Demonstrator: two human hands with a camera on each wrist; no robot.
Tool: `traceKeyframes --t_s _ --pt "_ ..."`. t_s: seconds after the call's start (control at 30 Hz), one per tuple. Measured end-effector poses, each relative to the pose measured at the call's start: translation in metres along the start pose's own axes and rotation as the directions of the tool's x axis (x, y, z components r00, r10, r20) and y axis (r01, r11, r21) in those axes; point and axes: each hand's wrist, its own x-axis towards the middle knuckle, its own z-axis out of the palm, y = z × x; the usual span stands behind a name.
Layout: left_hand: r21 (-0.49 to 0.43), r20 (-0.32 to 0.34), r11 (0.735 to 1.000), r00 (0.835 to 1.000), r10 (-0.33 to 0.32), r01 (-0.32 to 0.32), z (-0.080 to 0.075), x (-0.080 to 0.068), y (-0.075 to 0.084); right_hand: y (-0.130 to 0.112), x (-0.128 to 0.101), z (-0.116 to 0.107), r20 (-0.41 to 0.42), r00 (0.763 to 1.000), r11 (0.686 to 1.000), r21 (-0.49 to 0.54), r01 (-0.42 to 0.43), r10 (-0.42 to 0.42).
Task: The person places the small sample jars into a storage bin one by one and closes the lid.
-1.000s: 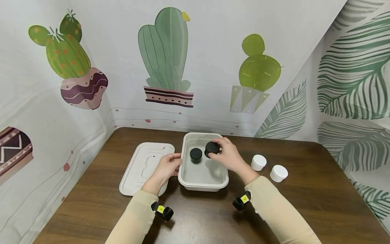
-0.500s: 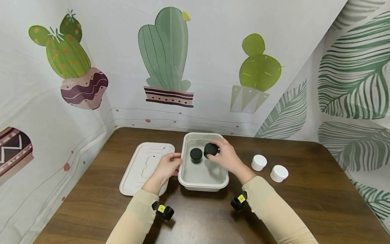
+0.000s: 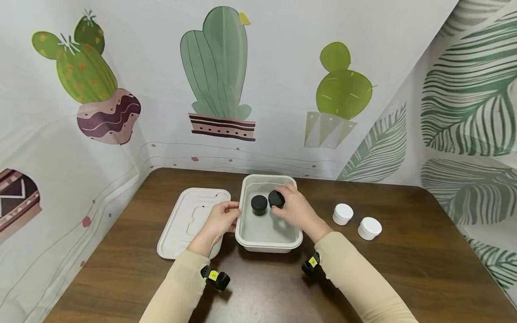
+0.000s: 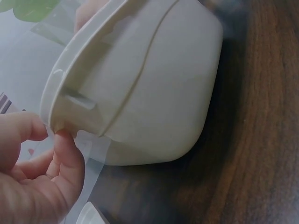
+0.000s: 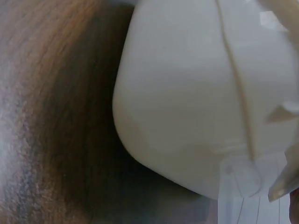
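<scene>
Right hand inside white tray, fingers curled round second black jar, lowered almost to tray floor, just beside, perhaps touching, first black jar standing upright at the far-left of the tray. Left hand pinching left rim of tray, thumb under the lip in the left wrist view, steadying it. Tray on brown table; flat white lid lying just left of it, partly under the left hand. Two white jars out on the table to the right, near each other, well apart from the tray. Step in hand, by judgement: setting the second black jar down next to the first. Next move likely calls for level seating, then loosened fingers and a straight lift clear without knocking the neighbour. Against the earlier frames: held jar lower and further left, gap to first jar closed; left hand, lid and white jars unchanged.
</scene>
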Motion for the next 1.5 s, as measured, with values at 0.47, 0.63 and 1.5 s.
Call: traceKeyframes --t_s 0.47,0.63,1.5 --pt "0.029 -0.004 0.999 1.0 -0.013 0.013 0.0014 0.0024 0.0007 -0.0046 0.0022 0.0035 0.069 0.998 0.989 -0.15 0.007 0.004" --pt "0.023 0.009 1.0 1.0 -0.018 0.017 0.0016 0.0008 0.0017 -0.0044 0.0009 0.0047 0.066 0.998 0.985 -0.174 0.016 -0.005" --pt "0.028 0.01 0.999 1.0 -0.024 0.023 0.0016 0.0047 -0.0006 -0.0022 0.0036 0.0084 0.091 0.992 0.95 -0.292 0.113 -0.09"
